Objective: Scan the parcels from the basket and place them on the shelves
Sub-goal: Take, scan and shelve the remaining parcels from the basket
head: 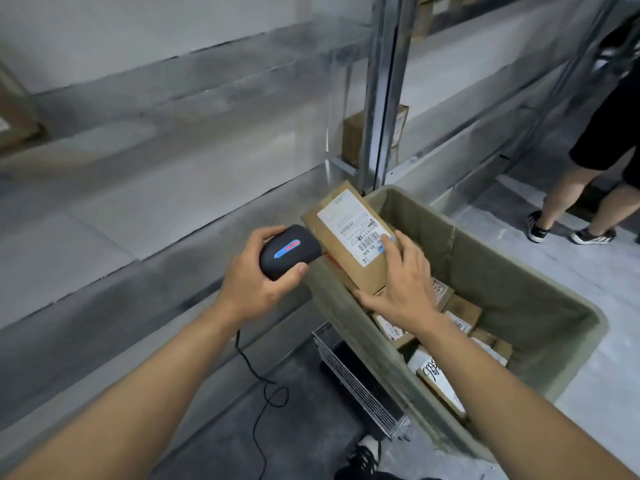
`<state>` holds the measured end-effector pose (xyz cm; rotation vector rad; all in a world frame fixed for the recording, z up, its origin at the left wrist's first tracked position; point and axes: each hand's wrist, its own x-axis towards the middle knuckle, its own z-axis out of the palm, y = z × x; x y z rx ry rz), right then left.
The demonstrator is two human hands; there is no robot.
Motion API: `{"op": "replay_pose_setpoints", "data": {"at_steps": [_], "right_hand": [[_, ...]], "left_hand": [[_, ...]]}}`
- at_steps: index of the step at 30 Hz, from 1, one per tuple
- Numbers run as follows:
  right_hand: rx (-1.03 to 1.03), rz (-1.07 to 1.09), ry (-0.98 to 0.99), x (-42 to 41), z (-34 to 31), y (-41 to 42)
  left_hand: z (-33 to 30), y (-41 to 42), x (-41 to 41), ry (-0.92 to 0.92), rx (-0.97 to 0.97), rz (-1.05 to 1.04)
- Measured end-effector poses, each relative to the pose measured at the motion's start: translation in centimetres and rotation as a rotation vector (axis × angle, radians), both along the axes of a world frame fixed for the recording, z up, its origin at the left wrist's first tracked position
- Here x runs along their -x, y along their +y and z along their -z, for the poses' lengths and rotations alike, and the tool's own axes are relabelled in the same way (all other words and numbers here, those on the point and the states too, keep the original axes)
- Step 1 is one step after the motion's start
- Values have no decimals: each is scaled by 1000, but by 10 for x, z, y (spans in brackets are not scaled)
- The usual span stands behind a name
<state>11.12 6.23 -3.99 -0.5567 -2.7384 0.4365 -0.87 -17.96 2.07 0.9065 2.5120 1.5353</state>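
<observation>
My left hand [263,282] grips a black barcode scanner [289,251] with a blue and red strip on top, its nose against the left side of a brown cardboard parcel [341,237]. The parcel carries a white shipping label [356,225] and is tilted up over the near left corner of the olive fabric basket [502,271]. My right hand [403,284] holds the parcel by its lower right edge, fingers over the label's corner. Several more labelled parcels [460,317] lie inside the basket.
Grey metal shelves [173,161] run along the left, with a steel upright [384,91] behind the basket. A cardboard box [356,136] sits on a shelf by the upright. The scanner's cable [263,393] trails over the floor. Another person's legs [581,188] stand at the right. A wire frame [360,382] sits under the basket.
</observation>
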Motion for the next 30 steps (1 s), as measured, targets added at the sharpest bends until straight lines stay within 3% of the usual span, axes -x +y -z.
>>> {"op": "replay_pose_setpoints", "data": {"at_steps": [10, 18, 30], "right_hand": [[-123, -181, -17, 10, -33, -24], [-230, -405, -32, 30, -65, -12], [-361, -642, -9, 69, -102, -12]], "left_hand": [[-24, -65, -1, 134, 35, -53], [-45, -86, 5, 354, 256, -24], [-83, -109, 11, 613, 368, -64]]}}
